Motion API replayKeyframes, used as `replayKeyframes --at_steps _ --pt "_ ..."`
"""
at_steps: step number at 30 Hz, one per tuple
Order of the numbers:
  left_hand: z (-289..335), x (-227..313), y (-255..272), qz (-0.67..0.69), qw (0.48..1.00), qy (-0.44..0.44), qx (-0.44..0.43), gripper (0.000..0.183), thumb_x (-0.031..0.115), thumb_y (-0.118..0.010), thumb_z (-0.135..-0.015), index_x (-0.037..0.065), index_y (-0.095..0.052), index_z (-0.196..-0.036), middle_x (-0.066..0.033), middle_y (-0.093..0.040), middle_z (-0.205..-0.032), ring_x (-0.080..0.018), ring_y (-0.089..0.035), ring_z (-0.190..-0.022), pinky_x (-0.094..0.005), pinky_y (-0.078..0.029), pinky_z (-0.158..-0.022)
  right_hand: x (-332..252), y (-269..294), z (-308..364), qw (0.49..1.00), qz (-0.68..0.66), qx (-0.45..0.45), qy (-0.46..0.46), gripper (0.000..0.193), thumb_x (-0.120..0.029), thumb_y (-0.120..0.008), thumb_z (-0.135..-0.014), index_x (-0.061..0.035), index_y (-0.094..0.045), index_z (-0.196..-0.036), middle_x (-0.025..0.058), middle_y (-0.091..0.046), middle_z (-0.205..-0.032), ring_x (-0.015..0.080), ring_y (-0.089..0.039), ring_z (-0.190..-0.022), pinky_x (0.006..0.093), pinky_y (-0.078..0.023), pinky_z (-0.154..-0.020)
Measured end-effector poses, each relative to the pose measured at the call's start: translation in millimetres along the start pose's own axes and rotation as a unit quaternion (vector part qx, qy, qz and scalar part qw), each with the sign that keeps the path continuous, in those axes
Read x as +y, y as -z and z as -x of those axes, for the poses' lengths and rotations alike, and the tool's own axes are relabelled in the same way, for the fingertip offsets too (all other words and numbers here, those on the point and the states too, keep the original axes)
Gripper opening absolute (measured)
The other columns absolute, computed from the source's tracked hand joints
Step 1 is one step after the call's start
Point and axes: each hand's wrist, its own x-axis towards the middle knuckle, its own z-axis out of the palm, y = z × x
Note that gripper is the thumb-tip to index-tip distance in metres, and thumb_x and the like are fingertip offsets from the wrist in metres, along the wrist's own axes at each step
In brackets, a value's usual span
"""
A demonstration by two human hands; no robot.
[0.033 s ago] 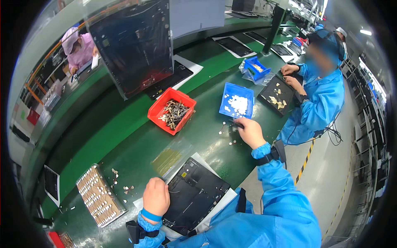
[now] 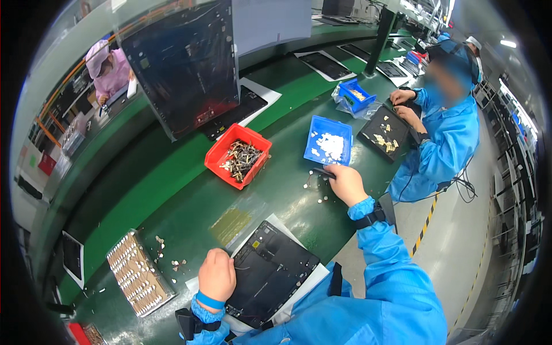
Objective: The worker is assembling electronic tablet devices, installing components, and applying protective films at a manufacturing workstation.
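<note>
My left hand (image 2: pixel 217 275) is closed at the left edge of a black tablet-like panel (image 2: pixel 273 273), which lies on a white sheet. A thin light wire shows beside its fingertips; whether the fingers grip it is hidden. Farther right, my right hand (image 2: pixel 347 185) is closed on a slim dark tool (image 2: pixel 323 172), whose exact kind I cannot make out. The tool's end is over the green table, just in front of a blue bin (image 2: pixel 313 154) holding small white pieces. Several small round parts (image 2: pixel 326 199) with thin leads lie scattered near that hand.
A red bin (image 2: pixel 221 167) of small dark parts stands mid-table. At the left lies a tray (image 2: pixel 140 275) with rows of white-tipped parts. A dark upright panel (image 2: pixel 184 63) rises at the back. To the right, a co-worker (image 2: pixel 445 138) handles pieces over a black tray (image 2: pixel 368 133).
My right hand has shifted slightly left, and more of the dark tool shows. My left hand and the black panel have hardly moved.
</note>
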Motion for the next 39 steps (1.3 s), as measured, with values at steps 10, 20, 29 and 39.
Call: replayKeyframes --at_steps 10,20,29,39 --pt "-3.8 6.3 45.4 0.087 0.97 0.1 -0.204 0.025 0.026 -0.055 -0.084 0.004 -0.056 -0.094 -0.0218 -0.059 -0.077 -0.0397 -0.057 -0.075 -0.0444 -0.045 -0.062 -7.1 -9.7 -15.0 0.979 0.187 -0.036 0.07 0.006 -0.01 -0.051 -0.072 -0.009 -0.055 -0.068 0.0082 -0.056 -0.058 0.0246 -0.06 -0.057 0.037 -0.046 -0.048" --pt "-32.6 -91.1 166.0 0.376 0.901 0.186 0.114 0.03 0.019 -0.041 -0.093 -0.001 -0.051 -0.113 -0.0052 -0.055 -0.11 -0.0136 -0.05 -0.102 -0.0275 -0.038 -0.089 -11.7 6.2 -6.3 0.994 0.1 -0.01 0.034 0.026 -0.011 -0.07 -0.057 -0.0062 -0.05 -0.072 0.0121 -0.056 -0.069 0.0313 -0.058 -0.063 0.0396 -0.046 -0.054" --pt "-91.9 -312.1 191.2 -0.214 0.915 0.323 0.117 0.065 0.029 -0.072 -0.067 -0.003 -0.047 -0.119 -0.0174 -0.056 -0.112 -0.0271 -0.05 -0.109 -0.0328 -0.04 -0.092 -31.4 -4.4 13.2 0.965 -0.205 0.114 -0.117 0.021 0.006 -0.058 -0.062 -0.0013 -0.053 -0.08 0.01 -0.056 -0.078 0.0217 -0.056 -0.066 0.0295 -0.046 -0.058" --pt "-185.7 -277.1 102.0 -0.297 0.816 0.467 0.165 0.039 0.025 -0.06 -0.071 0.01 -0.06 -0.107 -0.0102 -0.056 -0.113 -0.0279 -0.051 -0.104 -0.0363 -0.043 -0.088 -37.8 -18.4 16.4 0.954 -0.262 0.11 -0.092 0.02 0.009 -0.055 -0.061 -0.0041 -0.053 -0.077 0.0032 -0.052 -0.073 0.0079 -0.043 -0.05 0.0209 -0.035 -0.044"
